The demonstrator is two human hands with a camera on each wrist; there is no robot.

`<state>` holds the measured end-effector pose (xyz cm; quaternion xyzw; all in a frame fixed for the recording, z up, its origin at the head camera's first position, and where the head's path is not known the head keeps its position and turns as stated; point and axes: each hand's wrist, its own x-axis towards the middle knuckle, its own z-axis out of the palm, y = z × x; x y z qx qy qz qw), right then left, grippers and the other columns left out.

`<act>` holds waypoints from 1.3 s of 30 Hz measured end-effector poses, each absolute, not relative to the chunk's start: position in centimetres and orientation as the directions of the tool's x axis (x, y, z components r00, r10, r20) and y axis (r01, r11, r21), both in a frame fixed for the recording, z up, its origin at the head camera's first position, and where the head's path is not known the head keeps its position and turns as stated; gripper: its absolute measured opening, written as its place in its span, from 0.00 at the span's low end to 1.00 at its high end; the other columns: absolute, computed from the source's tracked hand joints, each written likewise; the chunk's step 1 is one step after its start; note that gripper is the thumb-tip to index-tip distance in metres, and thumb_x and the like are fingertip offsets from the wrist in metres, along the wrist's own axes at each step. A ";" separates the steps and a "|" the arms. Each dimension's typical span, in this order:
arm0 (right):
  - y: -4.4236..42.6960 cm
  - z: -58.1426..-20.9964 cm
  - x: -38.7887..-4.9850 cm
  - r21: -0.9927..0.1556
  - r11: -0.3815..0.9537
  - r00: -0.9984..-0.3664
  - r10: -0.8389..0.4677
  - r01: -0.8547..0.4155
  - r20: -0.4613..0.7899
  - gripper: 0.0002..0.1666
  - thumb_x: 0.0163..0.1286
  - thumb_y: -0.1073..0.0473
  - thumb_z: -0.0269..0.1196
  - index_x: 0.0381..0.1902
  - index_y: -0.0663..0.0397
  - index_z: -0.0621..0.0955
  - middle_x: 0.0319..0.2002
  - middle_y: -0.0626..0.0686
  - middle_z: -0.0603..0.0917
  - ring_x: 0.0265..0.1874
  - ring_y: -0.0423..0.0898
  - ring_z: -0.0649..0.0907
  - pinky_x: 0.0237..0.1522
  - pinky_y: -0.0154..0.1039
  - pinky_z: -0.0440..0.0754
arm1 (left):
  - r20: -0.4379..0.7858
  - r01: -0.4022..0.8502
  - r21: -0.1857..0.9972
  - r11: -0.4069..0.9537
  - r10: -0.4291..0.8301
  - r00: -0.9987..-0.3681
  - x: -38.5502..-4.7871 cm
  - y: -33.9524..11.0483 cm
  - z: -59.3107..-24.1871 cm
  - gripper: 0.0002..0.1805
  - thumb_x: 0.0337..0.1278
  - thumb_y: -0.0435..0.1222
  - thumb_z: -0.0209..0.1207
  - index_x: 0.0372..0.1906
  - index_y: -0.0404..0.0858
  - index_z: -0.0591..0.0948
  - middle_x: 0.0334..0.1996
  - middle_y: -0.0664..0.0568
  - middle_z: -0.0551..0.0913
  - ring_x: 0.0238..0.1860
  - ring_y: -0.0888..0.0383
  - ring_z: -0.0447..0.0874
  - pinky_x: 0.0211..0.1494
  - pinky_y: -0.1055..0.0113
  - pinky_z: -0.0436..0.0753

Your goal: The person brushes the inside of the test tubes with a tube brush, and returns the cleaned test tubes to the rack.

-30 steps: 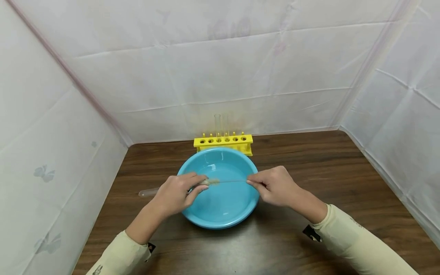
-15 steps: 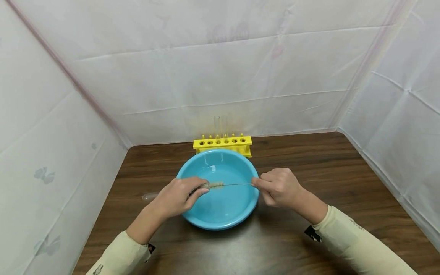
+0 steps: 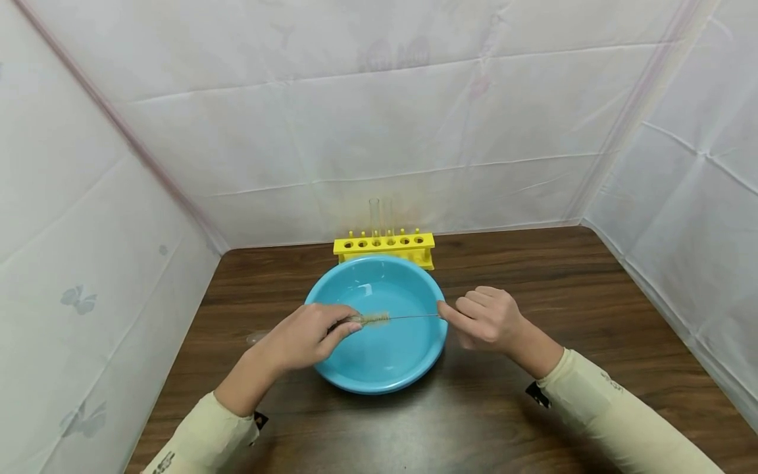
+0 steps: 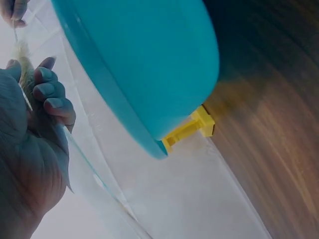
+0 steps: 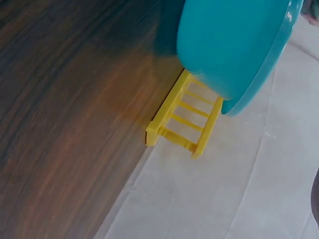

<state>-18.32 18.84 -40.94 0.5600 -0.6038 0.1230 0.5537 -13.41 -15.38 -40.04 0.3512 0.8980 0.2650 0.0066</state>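
Observation:
My left hand [image 3: 302, 339] holds a clear glass test tube [image 3: 257, 338] level above the blue basin [image 3: 379, 388]; the tube's rounded end shows behind the wrist, its middle hidden by the hand. From the tube's mouth, between thumb and fingers, sticks out the pale bristle head of a test tube brush [image 3: 378, 318]. In the left wrist view the fingers curl around the tube and the bristles [image 4: 22, 52]. Over the basin's right rim, my right hand [image 3: 482, 319] pinches the brush's thin wire handle [image 3: 414, 316], its fingers curled.
Behind the basin stands a yellow test tube rack [image 3: 423, 253] with two upright clear test tubes [image 3: 374, 217] in its middle holes. All of this is on a dark wooden table [image 3: 533, 263]. White sheeting [image 3: 379, 131] encloses the back and both sides.
My right hand has shifted slightly right with the wire, its fingers now more curled. The bristle head has moved right too, and less of the tube's rounded end shows behind my left hand.

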 end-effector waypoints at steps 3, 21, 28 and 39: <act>19.1 -41.2 -18.5 0.469 0.340 0.235 -0.546 -0.815 0.804 0.18 0.71 0.70 0.52 0.33 0.58 0.89 0.14 0.45 0.65 0.16 0.37 0.54 0.15 0.30 0.53 | 0.169 0.629 0.475 0.615 0.638 -0.751 -13.6 -15.2 -39.9 0.11 0.84 0.46 0.54 0.45 0.50 0.86 0.28 0.63 0.79 0.27 0.71 0.71 0.35 0.72 0.77; 18.6 -42.9 -16.9 -0.336 0.328 -0.466 -0.690 -0.883 0.553 0.12 0.70 0.70 0.66 0.44 0.54 0.93 0.32 0.49 0.94 0.16 0.31 0.79 0.22 0.24 0.77 | 0.513 0.752 0.078 0.654 0.620 -0.593 -13.2 -15.6 -41.4 0.13 0.61 0.43 0.75 0.46 0.42 0.92 0.31 0.57 0.86 0.23 0.66 0.78 0.26 0.76 0.77; 17.7 -41.4 -16.3 -0.790 0.405 -0.709 -0.704 -0.460 0.051 0.12 0.81 0.58 0.63 0.42 0.51 0.93 0.24 0.46 0.83 0.19 0.32 0.69 0.25 0.28 0.70 | 0.574 0.783 -0.065 0.618 0.665 -0.478 -13.4 -14.6 -41.5 0.14 0.56 0.44 0.77 0.44 0.43 0.91 0.30 0.56 0.85 0.27 0.64 0.81 0.29 0.72 0.81; 15.2 -40.6 -16.0 -0.877 0.384 -0.718 -0.693 -0.290 -0.066 0.19 0.84 0.58 0.57 0.39 0.60 0.91 0.15 0.42 0.65 0.15 0.37 0.63 0.21 0.31 0.66 | 0.561 0.788 -0.087 0.609 0.684 -0.467 -13.7 -12.7 -41.1 0.18 0.54 0.42 0.79 0.46 0.39 0.91 0.31 0.55 0.85 0.29 0.62 0.81 0.33 0.71 0.82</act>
